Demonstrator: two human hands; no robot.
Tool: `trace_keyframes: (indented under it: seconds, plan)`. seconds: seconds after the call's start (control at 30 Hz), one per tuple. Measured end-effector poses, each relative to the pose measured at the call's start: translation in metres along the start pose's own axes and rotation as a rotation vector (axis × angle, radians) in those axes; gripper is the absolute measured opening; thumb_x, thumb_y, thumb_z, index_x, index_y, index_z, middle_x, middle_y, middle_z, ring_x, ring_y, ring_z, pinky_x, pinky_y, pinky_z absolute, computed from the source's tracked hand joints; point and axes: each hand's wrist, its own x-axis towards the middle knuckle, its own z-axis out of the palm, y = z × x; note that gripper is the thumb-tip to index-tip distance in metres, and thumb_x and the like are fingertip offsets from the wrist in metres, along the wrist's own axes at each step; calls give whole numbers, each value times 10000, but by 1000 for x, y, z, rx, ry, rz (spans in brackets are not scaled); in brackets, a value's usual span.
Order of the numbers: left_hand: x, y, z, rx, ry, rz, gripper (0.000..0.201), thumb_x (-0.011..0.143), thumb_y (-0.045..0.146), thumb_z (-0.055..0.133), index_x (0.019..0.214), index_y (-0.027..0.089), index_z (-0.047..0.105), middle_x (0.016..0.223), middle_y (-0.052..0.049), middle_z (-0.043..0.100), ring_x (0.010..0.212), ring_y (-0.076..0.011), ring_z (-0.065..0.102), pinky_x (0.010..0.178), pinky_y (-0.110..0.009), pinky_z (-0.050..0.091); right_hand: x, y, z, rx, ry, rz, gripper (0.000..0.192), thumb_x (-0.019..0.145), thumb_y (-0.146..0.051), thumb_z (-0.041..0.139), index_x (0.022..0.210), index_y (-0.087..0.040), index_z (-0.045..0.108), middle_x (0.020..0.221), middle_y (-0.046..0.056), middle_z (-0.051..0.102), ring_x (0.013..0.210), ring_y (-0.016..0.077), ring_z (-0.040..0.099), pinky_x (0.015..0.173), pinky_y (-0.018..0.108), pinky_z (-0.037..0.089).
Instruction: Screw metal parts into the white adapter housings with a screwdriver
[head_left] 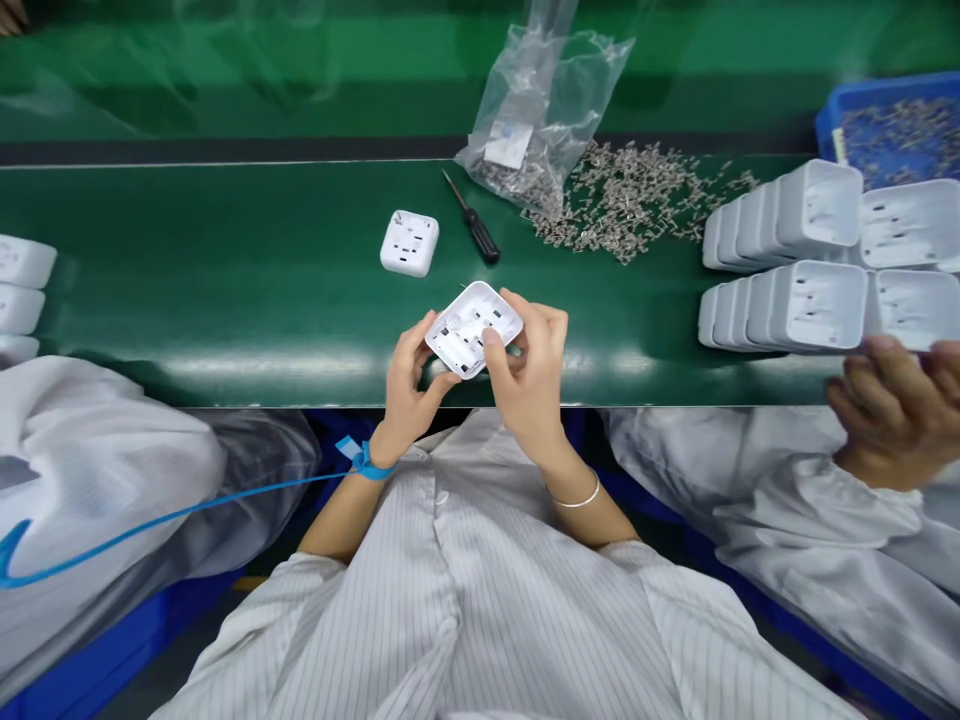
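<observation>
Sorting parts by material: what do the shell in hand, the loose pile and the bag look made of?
Shell, held by left hand and right hand: white moulded plastic, matte, with ribs and slots inside. Loose pile: probably metal, small grey glinting pieces. Bag: clear thin plastic film, crinkled and glossy.

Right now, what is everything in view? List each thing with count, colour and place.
socket shell: one, white, held over the near edge of the belt
finished socket block: one, white, on the belt beyond the hands
screwdriver: one, black handle, right of that block
plastic bag: one, clear, far side of the belt
metal parts: loose pile, silvery, right of the bag
housings: two rows, white, right end; count unclear
bin: one, blue, far right
belt: one, green
co-worker's hand: one, right edge
left hand: on the shell, blue wrist strap
right hand: on the shell, thin bangle
</observation>
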Motion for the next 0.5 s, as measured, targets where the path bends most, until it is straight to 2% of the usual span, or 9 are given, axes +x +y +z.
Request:
trace_keyframes:
  seconds: [0.13,0.23,0.3,0.37,0.43,0.5]
  plan:
    - [-3,11,-7,124,38,41,637,958,618,509,1530,384,358,1519,-105,446,1429,-317,469,1124,-497,478,-3,0,10,70,-2,4,462,971,-475,527,1422,-400,464,1356,110,423,1201,264,574,815,419,679]
    - [-3,16,-15,327,117,185,580,938,628,539,1460,383,473,1540,-82,448,1477,-340,398,1193,-587,372,-5,1,18,122,-8,0,474,958,-480,557,1414,-397,461,1383,107,410,1187,262,582,840,438,672]
    - [-4,12,-21,456,137,292,487,890,608,635,1313,367,607,1425,-71,571,1417,-344,474,1182,-605,373,-7,2,23,112,-22,-1,485,957,-481,556,1422,-394,450,1394,108,410,1207,266,573,870,451,663]
    - [-8,6,-26,545,141,355,324,855,526,725,1118,340,695,1187,-52,701,1256,-313,614,1135,-574,436,-8,1,26,81,-52,-23,499,960,-483,551,1438,-398,434,1397,108,421,1218,265,568,889,459,654]
    - [-12,2,-29,564,164,341,220,833,459,772,984,309,717,991,-29,737,1083,-275,695,1091,-534,486,-6,0,25,60,-129,-65,486,970,-493,532,1437,-395,441,1382,104,447,1160,245,598,859,435,659]
    - [-14,4,-31,486,251,227,229,828,466,780,948,282,716,930,-17,734,999,-246,713,1056,-491,519,1,-1,18,42,-229,-104,435,994,-516,479,1407,-379,485,1355,93,476,1041,207,641,813,391,662]
